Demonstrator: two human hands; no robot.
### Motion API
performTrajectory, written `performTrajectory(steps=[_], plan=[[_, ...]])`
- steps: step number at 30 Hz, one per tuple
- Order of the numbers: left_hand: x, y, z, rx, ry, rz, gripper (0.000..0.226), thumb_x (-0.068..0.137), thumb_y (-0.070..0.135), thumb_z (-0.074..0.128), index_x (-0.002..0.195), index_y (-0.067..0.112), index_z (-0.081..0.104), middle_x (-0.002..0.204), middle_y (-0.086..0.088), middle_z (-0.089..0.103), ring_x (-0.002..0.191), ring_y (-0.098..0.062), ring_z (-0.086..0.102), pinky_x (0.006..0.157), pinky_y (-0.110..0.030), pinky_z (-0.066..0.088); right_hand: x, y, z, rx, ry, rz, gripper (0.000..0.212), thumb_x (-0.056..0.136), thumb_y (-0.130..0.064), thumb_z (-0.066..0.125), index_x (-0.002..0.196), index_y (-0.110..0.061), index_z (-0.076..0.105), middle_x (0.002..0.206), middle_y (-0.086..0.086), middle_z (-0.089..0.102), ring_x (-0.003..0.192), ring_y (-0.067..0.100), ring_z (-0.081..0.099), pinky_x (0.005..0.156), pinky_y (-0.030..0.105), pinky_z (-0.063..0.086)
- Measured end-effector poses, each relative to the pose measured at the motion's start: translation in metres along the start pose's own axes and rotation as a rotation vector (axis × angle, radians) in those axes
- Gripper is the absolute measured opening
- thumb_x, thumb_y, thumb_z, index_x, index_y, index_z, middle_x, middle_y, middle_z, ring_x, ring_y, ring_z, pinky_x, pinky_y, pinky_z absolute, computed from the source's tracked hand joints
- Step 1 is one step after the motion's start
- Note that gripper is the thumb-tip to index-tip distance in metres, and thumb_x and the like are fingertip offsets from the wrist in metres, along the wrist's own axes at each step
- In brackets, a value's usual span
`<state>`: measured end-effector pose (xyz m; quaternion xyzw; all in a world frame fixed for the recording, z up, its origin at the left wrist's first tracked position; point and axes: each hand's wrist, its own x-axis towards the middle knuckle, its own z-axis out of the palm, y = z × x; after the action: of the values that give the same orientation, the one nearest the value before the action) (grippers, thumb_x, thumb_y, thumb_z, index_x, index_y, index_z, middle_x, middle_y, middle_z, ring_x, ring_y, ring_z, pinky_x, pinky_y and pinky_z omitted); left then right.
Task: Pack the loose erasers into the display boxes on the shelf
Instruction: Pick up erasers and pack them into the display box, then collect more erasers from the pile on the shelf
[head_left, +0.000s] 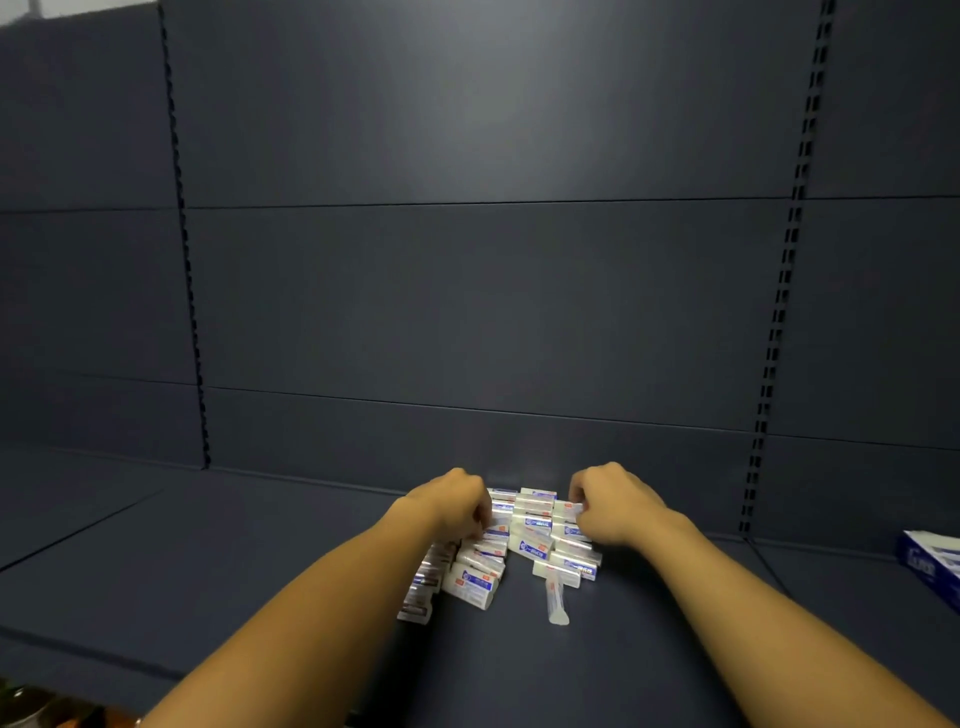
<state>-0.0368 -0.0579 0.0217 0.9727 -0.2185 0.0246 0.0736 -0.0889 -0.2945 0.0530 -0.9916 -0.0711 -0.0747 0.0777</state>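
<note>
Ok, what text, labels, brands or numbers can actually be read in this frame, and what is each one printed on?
No text can be read with certainty.
Erasers in the pile: blue and red printed wrappers, lettering too small and blurred to read.
Blue and white box at the right edge of the shelf: large white lettering, cut off and blurred, not legible.
Dark shelf back panel: no signs or labels.

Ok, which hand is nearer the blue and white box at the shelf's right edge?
Right. The right hand is on the eraser pile's right side, the side toward the blue and white box; the left hand is across the pile, farther away.
</note>
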Motion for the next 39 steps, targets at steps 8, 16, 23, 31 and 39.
performTrajectory(steps=[8,16,23,31,39], plan=[[0.004,-0.006,-0.003,-0.013,-0.029,0.06,0.026,0.088,0.017,0.077,0.113,0.015,0.075,0.115,-0.002,0.072,0.101,-0.021,0.068,0.093,-0.04,0.057,-0.003,-0.014,0.01,-0.016,-0.032,0.025,0.038,0.08,-0.007,0.055,0.112,-0.024,0.067,0.112,0.001,0.062,0.096,0.023,0.063,0.077,0.034,0.056],[0.004,-0.013,-0.018,0.0,0.052,0.112,0.031,0.083,0.022,0.079,0.112,0.014,0.073,0.113,-0.002,0.066,0.097,-0.02,0.064,0.087,-0.036,0.058,0.005,-0.035,0.029,0.044,-0.052,-0.022,0.014,0.084,-0.02,0.066,0.095,-0.027,0.071,0.096,-0.005,0.065,0.087,0.017,0.064,0.074,0.03,0.055],[-0.001,-0.028,-0.028,-0.035,0.189,0.117,0.024,0.085,0.018,0.075,0.109,0.016,0.075,0.102,0.004,0.06,0.092,-0.017,0.062,0.078,-0.029,0.056,0.01,-0.054,0.033,-0.081,-0.051,-0.049,0.009,0.08,-0.018,0.067,0.083,-0.027,0.065,0.096,-0.004,0.064,0.087,0.018,0.064,0.07,0.03,0.052],[-0.006,-0.036,-0.03,-0.054,0.201,0.101,0.021,0.088,0.019,0.074,0.109,0.015,0.074,0.105,0.003,0.062,0.094,-0.016,0.062,0.085,-0.033,0.059,0.011,-0.064,0.031,-0.125,-0.116,-0.009,0.032,0.074,-0.036,0.087,0.091,-0.019,0.066,0.102,0.003,0.067,0.092,0.023,0.065,0.077,0.035,0.054],[-0.008,-0.038,-0.031,-0.074,0.219,0.096,0.02,0.088,0.02,0.075,0.107,0.016,0.073,0.104,0.005,0.058,0.093,-0.016,0.061,0.082,-0.031,0.058,0.012,-0.077,0.026,-0.152,-0.201,0.032,0.049,0.076,-0.029,0.087,0.112,-0.01,0.06,0.119,0.009,0.062,0.103,0.027,0.064,0.078,0.035,0.052]])
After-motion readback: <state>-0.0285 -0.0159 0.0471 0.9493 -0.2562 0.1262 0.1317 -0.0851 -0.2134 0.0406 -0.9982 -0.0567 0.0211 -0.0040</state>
